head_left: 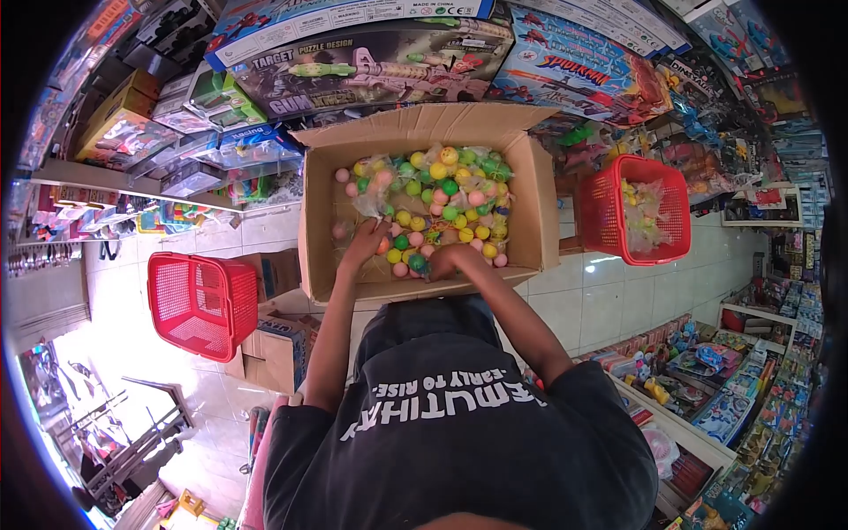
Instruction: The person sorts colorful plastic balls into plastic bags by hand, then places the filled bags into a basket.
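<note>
An open cardboard box [320, 256] stands in front of me, full of small yellow, green, pink and orange balls [439, 196], some in clear plastic bags. My left hand [367, 240] reaches into its near left part, fingers closed at a clear bag [371, 196] by the balls. My right hand [449, 261] is bent down into the balls at the near side of the box, beside a dark green ball [417, 262]. Its fingers are hidden.
An empty-looking red basket [203, 305] is on the left; another red basket [632, 210] on the right holds clear bags with small items. Large toy boxes [375, 71] stand behind the cardboard box. Toy shelves line both sides.
</note>
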A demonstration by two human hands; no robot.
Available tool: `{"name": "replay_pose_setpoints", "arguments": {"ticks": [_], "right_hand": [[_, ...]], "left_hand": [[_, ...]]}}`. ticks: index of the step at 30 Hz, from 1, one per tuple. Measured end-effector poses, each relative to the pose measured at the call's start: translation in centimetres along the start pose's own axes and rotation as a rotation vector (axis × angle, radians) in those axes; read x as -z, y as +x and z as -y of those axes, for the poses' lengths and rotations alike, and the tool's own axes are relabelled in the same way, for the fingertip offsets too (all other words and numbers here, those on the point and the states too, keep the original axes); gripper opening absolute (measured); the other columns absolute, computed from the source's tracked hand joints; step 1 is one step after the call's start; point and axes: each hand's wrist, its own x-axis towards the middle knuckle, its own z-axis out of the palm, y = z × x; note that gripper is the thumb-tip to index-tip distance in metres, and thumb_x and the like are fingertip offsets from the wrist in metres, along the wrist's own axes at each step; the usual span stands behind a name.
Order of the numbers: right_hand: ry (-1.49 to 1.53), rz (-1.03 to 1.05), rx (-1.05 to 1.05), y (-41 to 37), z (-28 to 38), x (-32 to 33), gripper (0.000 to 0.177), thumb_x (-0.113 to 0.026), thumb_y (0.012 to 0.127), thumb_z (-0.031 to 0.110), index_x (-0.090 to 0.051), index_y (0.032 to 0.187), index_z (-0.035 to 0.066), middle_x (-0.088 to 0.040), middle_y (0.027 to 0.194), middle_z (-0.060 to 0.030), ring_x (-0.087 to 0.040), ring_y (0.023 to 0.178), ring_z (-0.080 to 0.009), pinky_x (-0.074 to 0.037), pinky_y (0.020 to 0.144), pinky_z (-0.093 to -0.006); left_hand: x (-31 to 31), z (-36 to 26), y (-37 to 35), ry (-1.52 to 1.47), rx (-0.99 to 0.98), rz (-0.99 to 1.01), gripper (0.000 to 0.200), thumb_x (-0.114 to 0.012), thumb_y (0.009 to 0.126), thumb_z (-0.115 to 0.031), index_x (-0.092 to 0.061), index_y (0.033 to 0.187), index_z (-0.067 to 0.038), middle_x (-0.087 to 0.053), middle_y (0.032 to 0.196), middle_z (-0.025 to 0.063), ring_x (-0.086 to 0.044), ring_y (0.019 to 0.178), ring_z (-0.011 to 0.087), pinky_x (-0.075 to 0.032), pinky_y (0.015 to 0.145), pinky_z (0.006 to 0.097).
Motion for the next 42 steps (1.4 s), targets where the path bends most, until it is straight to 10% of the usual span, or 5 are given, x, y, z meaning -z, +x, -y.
{"name": "replay_pose_setpoints", "arguments": {"ticks": [14,25,36,42], "right_hand": [[0.285,-0.304,0.218,-1.8,-2.1,1.2,0.042,-0.051,0.08,0.035,-0.058,0.106,0.003,-0.062,0.099,-0.0132,-0.059,0.09,-0.027,-0.045,0.077,-0.0345],[0.843,-0.595,0.162,-7.4,-1.7,0.8,0.041,-0.054,0.083,0.035,-0.058,0.102,-0.001,-0.061,0.09,-0.0072,-0.056,0.082,-0.0137,-0.044,0.071,-0.0237],[1.362,-0.824,0.375,-11.7,-4.4,-3.1,0.027,-0.053,0.086,0.024,-0.057,0.102,0.002,-0.059,0.084,-0.0025,-0.055,0.071,-0.008,-0.045,0.056,-0.0228],[1.535,-0.669,0.71,-20.0,-5.3,-3.5,0.035,-0.05,0.089,0.025,-0.047,0.117,0.004,-0.053,0.107,-0.0043,-0.051,0.093,-0.0092,-0.044,0.074,-0.024]], "left_hand": [[-1.0,-0.9,-0.4,0.041,-0.086,0.224,0.031,-0.05,0.088,-0.027,-0.059,0.094,0.001,-0.059,0.089,0.0064,-0.053,0.083,0.0125,-0.04,0.077,0.0254],[-2.2,-5.3,-1.7,-0.302,-0.243,0.515,0.046,-0.057,0.082,-0.02,-0.045,0.125,-0.007,-0.055,0.108,0.0061,-0.051,0.096,0.0127,-0.039,0.087,0.0267],[-7.2,-11.3,-2.9,-0.317,-0.147,0.613,0.038,-0.065,0.078,-0.014,-0.05,0.112,-0.005,-0.051,0.106,0.0066,-0.051,0.094,0.0139,-0.049,0.069,0.0265],[-13.1,-12.0,-2.3,-0.55,-0.192,0.646,0.024,-0.058,0.08,-0.007,-0.05,0.103,-0.002,-0.055,0.096,0.0057,-0.054,0.089,0.0139,-0.049,0.068,0.027]]}}
